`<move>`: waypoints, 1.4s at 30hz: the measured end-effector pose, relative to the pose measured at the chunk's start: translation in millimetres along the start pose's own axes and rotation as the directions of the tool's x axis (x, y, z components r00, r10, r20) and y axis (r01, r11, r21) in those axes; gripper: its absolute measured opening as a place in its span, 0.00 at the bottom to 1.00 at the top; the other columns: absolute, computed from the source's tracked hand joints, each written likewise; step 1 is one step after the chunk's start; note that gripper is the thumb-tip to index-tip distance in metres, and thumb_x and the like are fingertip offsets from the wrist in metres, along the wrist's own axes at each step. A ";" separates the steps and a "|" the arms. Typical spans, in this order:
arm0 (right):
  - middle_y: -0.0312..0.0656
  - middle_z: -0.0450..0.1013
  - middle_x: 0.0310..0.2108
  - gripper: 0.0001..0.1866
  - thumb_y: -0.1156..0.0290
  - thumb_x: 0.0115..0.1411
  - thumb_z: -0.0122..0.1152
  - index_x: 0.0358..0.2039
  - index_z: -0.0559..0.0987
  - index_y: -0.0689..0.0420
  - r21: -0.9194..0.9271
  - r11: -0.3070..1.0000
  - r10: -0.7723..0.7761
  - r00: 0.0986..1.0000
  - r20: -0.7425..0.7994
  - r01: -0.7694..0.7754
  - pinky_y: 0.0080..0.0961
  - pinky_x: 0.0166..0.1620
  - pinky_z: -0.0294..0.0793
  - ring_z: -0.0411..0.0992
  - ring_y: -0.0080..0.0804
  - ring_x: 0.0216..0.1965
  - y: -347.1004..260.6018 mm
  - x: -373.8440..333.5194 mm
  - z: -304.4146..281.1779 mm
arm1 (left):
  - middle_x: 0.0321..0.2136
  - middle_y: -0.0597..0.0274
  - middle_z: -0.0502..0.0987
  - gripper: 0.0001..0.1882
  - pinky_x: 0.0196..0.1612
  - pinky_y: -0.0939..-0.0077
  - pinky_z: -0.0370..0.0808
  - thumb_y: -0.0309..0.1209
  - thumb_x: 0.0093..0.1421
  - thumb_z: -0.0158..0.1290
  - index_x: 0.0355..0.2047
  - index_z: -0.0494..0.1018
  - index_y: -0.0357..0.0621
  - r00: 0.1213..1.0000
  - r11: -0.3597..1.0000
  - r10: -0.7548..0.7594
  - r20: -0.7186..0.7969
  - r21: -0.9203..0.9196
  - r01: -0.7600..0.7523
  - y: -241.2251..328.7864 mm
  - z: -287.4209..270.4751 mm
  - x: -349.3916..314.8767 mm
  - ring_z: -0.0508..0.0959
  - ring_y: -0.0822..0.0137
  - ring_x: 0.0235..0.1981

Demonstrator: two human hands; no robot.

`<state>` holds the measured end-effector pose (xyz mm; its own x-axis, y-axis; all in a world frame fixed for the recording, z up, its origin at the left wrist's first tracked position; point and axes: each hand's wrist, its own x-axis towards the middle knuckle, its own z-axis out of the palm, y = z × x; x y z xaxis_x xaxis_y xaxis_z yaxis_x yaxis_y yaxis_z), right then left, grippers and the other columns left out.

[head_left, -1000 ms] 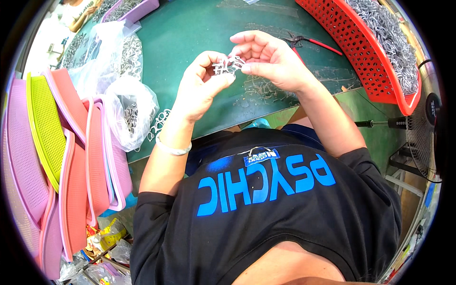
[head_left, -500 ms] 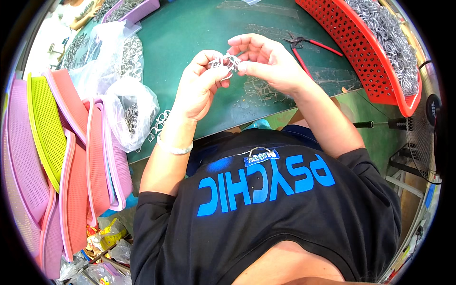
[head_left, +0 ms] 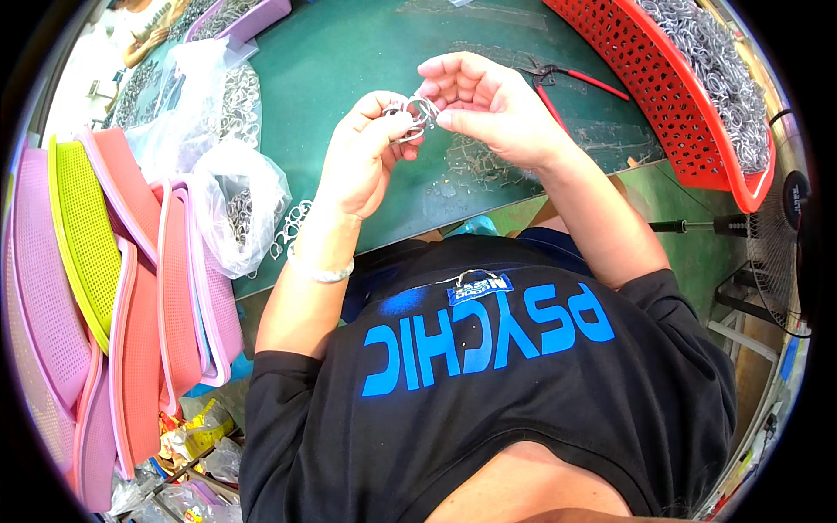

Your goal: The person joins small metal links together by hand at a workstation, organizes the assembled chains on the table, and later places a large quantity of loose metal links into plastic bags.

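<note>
My left hand (head_left: pixel 370 144) is closed, pinching a small bunch of silvery metal rings (head_left: pixel 417 113) between thumb and fingers. Several rings overlap there, so single shapes are hard to make out. My right hand (head_left: pixel 493 109) meets the bunch from the right, thumb and curled fingertips at the edge of a ring, the index finger raised. Both hands are over the green tabletop (head_left: pixel 349 52). By my left forearm lies a short row of linked-looking metal rings (head_left: pixel 290 228). Red-handled pliers (head_left: pixel 558 74) rest beyond my right hand.
A red perforated basket (head_left: pixel 663 96) full of metal rings stands at the right. Plastic bags (head_left: pixel 270 179) with metal pieces sit at the left, beside stacked colored baskets (head_left: pixel 87 235). A purple tray (head_left: pixel 253 22) is far left, near another person's hand (head_left: pixel 148 42). A fan (head_left: pixel 772 235) stands right.
The rings at my fingertips have turned and spread, showing a rounder loop. My right hand has risen slightly; my left hand keeps its grip. Far left, the other person's arm has shifted.
</note>
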<state>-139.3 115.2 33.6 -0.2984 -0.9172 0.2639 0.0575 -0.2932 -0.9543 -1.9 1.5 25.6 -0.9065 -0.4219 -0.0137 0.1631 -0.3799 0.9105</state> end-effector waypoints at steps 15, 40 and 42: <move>0.36 0.68 0.34 0.12 0.79 0.52 0.52 0.39 0.71 0.64 -0.253 0.961 0.108 0.994 -0.019 -0.110 0.15 0.39 0.65 0.67 0.20 0.34 -7.1 -1.9 -4.7 | 0.27 0.61 0.71 0.08 0.29 0.80 0.68 0.29 0.54 0.46 0.34 0.66 0.40 0.999 0.998 -0.023 -0.025 -0.055 0.021 1.5 -5.7 2.1 0.72 0.70 0.28; 0.39 0.69 0.35 0.04 0.79 0.48 0.57 0.27 0.74 0.61 -0.408 0.877 -0.266 0.964 0.027 0.254 0.20 0.34 0.69 0.69 0.25 0.31 16.3 -5.9 -2.4 | 0.26 0.59 0.72 0.09 0.29 0.77 0.70 0.31 0.54 0.46 0.33 0.67 0.39 0.992 0.971 -0.117 -0.051 -0.216 0.103 -0.9 -0.2 0.7 0.71 0.67 0.26; 0.40 0.69 0.35 0.04 0.79 0.47 0.57 0.26 0.74 0.61 -0.407 0.877 -0.274 0.962 0.016 0.256 0.19 0.34 0.68 0.69 0.25 0.31 17.2 -5.8 -4.1 | 0.26 0.58 0.72 0.09 0.28 0.78 0.69 0.32 0.54 0.46 0.33 0.68 0.39 0.989 0.966 -0.130 -0.070 -0.233 0.110 -0.1 0.3 1.2 0.71 0.67 0.26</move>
<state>-140.5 116.6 15.0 -0.2875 -0.8061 0.5172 -0.4134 -0.3826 -0.8263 -3.1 1.3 25.6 -0.8903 -0.4260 -0.1607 0.1484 -0.6052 0.7821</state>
